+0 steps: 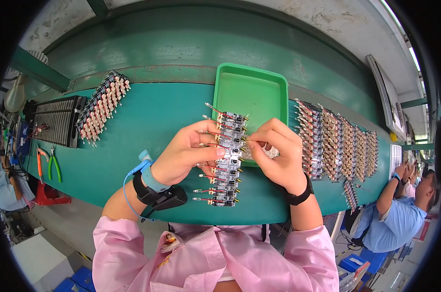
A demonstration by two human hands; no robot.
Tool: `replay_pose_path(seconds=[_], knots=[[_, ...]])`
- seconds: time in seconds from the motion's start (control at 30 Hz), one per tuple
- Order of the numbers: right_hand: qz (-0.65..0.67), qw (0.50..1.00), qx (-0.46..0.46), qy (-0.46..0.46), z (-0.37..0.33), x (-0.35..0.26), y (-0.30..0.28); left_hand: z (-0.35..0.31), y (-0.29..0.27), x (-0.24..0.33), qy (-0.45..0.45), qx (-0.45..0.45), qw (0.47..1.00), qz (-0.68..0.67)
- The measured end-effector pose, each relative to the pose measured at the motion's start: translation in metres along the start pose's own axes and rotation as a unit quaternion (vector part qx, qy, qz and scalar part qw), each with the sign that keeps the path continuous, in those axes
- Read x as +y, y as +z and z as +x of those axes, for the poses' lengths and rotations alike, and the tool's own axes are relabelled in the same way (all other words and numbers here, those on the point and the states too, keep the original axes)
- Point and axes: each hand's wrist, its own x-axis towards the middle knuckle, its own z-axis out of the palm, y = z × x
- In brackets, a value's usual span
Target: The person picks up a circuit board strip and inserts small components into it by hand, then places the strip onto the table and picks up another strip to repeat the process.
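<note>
My left hand (191, 151) grips a strip of joined small circuit boards (227, 168) above the green table, its thumb on top and other fingers beneath. Short red wires with clear tips stick out along the strip's left edge. Small brass-coloured pins line the right edge. At that edge my right hand (279, 158) is closed, thumb and index fingertip pinched together near one pin; anything between them is too small to name. Behind both hands lies a green plastic tray (252, 90). Small pale pieces (270, 152) show in its near end, partly covered by my right hand.
Rows of similar board strips (332, 143) lie at right, with another stack (103, 107) at left. Beside that stack are a black slotted rack (55, 120) and green-handled pliers (54, 165). A person in blue (398, 214) sits at far right.
</note>
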Motion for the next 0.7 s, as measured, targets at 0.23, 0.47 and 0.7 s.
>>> replay_pose_path(seconds=[0.23,0.47,0.7], knots=[[0.008,1.0,-0.005,0.009,0.0013,0.0014,-0.0002,-0.0004,0.0001,-0.0001,0.003,-0.003,1.0,0.006],[0.023,1.0,-0.009,0.02,0.001,0.0048,0.0009,0.0003,-0.0008,0.0002,0.005,-0.016,1.0,0.008],[0.028,0.999,-0.005,0.031,0.0013,0.0056,-0.0007,-0.0001,0.0005,0.0025,-0.001,-0.015,1.0,0.015]])
